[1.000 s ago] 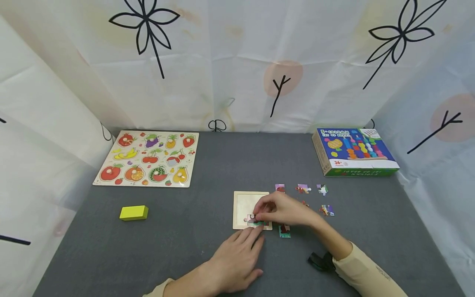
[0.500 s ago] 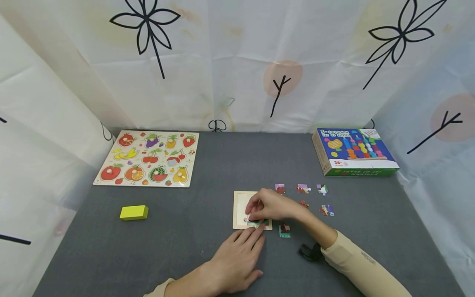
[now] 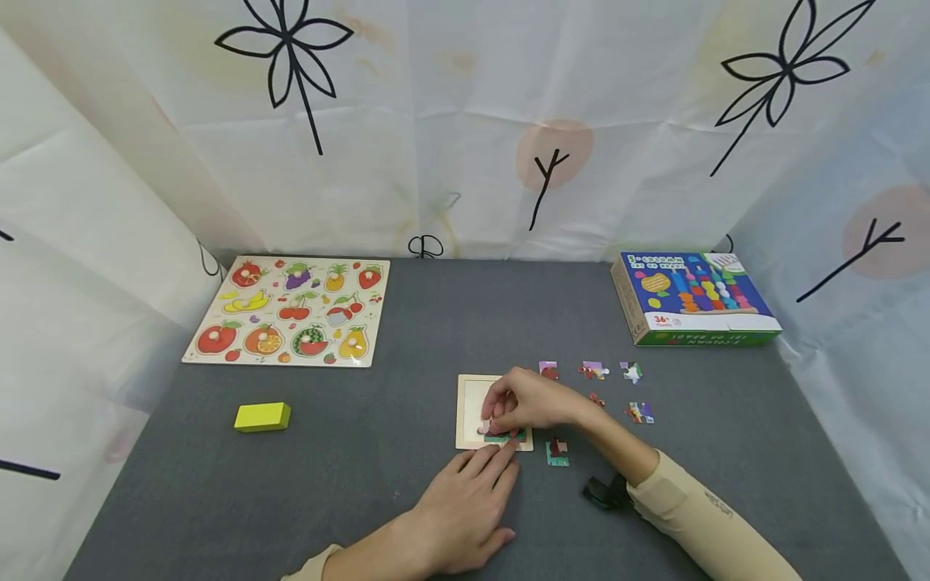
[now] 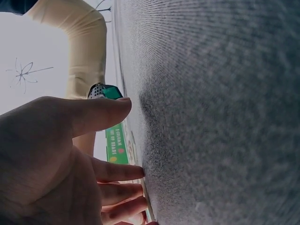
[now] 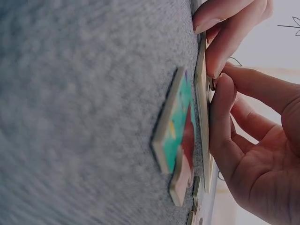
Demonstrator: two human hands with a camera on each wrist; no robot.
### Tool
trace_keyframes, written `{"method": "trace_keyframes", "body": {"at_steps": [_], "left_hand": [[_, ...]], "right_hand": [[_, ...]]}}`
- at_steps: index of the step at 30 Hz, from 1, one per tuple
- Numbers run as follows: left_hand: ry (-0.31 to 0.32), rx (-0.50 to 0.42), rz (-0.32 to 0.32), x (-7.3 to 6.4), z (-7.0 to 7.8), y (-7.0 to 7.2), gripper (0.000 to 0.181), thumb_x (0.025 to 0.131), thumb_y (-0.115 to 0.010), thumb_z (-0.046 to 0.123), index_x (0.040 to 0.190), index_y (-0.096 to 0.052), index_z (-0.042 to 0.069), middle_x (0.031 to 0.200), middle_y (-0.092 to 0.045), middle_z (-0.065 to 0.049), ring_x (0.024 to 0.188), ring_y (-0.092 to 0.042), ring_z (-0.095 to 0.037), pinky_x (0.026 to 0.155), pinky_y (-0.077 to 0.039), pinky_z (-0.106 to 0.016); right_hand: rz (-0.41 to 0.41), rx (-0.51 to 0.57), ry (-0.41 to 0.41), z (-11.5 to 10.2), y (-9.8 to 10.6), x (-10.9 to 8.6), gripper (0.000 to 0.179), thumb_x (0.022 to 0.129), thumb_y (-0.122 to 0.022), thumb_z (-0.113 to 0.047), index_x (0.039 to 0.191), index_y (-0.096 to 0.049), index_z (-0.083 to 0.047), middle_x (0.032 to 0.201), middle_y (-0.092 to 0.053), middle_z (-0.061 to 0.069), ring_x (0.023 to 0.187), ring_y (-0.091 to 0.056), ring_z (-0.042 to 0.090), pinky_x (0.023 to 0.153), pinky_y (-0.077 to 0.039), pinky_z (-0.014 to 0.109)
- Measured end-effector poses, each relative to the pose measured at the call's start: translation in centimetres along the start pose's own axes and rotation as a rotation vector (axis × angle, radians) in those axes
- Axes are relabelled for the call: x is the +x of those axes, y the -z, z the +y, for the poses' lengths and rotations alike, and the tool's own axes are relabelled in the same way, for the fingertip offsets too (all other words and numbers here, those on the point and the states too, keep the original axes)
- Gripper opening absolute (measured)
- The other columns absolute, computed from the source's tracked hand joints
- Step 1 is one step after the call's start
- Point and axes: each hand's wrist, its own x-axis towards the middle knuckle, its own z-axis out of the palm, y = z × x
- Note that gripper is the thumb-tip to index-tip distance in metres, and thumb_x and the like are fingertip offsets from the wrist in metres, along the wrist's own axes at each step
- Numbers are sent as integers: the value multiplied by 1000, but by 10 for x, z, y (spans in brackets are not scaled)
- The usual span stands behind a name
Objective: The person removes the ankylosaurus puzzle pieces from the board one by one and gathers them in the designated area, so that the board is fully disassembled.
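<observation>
A square wooden puzzle tray (image 3: 471, 397) lies flat on the grey table in the head view, with joined jigsaw pieces (image 3: 500, 439) along its near side. Over it, my right hand (image 3: 539, 399) pinches a jigsaw piece (image 5: 213, 85) between thumb and index finger; the fingers hide most of that piece. My left hand (image 3: 459, 514) rests at the tray's near edge, its fingers extended and their tips touching the edge. In the left wrist view, the thumb stands apart from the fingers. A loose teal and brown jigsaw piece (image 3: 557, 453) lies just right of the tray.
More loose jigsaw pieces (image 3: 594, 370) lie to the right, beyond my right forearm. A fruit board (image 3: 279, 323) lies at the back left, with a yellow block (image 3: 262, 416) in front of it. At the back right is a toy box (image 3: 697, 298).
Compared with one second ago, my right hand has shifted left and slightly away over the tray. It has barely moved in the last half second. The left hand stays in place.
</observation>
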Motion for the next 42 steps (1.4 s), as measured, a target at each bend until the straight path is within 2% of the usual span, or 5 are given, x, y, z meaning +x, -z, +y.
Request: {"method": "trace_keyframes", "body": {"at_steps": [10,16,24,34,42], "left_hand": [[8,-19,-26,1,0,2,79,100,-62,69,159,-51,18,174,-41,0,153,-44,-16,118,-49,-35],[10,-41,-56,1,0,3,79,101,-62,69,160,-50,18,175,-40,1,155,-43,-16,120,-48,-37],[10,-22,-31,1,0,3,78,100,-63,68,159,-51,18,174,-41,0,155,-43,-16,119,-48,-36],[10,-36,-40,1,0,4,79,101,-63,68,160,-50,17,174,-41,0,155,-42,-16,120,-48,-36],[7,-43,-28,2,-1,4,79,101,-62,68,159,-51,17,175,-40,-1,155,-43,-16,120,-48,-36]], "right_hand": [[-13,32,59,5,-1,-6,9,96,-79,-2,105,-78,-3,86,-75,9,70,-65,7,65,-56,21],[14,28,84,4,-2,-13,9,99,-76,-5,108,-79,-6,89,-76,8,76,-64,4,70,-57,21],[63,63,68,-2,0,-25,9,100,-75,-6,108,-79,-6,91,-77,9,78,-66,7,72,-59,22],[116,91,69,3,12,-53,10,100,-77,-7,109,-78,-4,92,-77,12,79,-67,6,72,-61,23],[143,94,33,8,25,-79,11,100,-77,-9,110,-77,-4,94,-76,10,81,-67,8,73,-62,25]]}}
